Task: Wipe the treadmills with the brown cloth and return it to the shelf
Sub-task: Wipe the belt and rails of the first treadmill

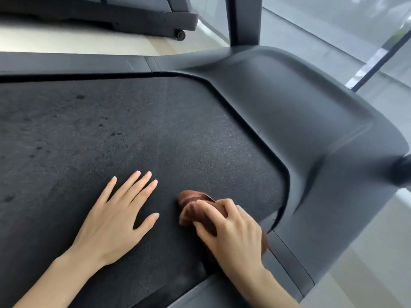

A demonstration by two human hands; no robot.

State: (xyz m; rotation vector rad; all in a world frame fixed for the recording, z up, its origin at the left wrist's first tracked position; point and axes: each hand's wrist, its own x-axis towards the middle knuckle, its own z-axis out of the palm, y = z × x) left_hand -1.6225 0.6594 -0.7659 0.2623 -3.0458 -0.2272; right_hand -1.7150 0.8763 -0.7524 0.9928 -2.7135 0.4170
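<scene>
Right hand [233, 232] sits low near the belt's right edge, fingers curled over the bunched brown cloth [193, 205], gripping it and pressing it onto the treadmill belt [133, 130]. The cloth's far end pokes out ahead of the knuckles; its near end reaches the grey side rail [287, 263]. Just beside it, apart from the cloth, the left hand [115, 216] lies flat on the belt, fingers straight and spread. Ahead and leftward the dark belt stretches wide, flecked with small spots. A curved grey motor cover [300, 121] borders its far right edge, with 1 upright post [242, 21] rising from it. A 2nd treadmill [133, 14] stands beyond a strip of pale floor [66, 41].
</scene>
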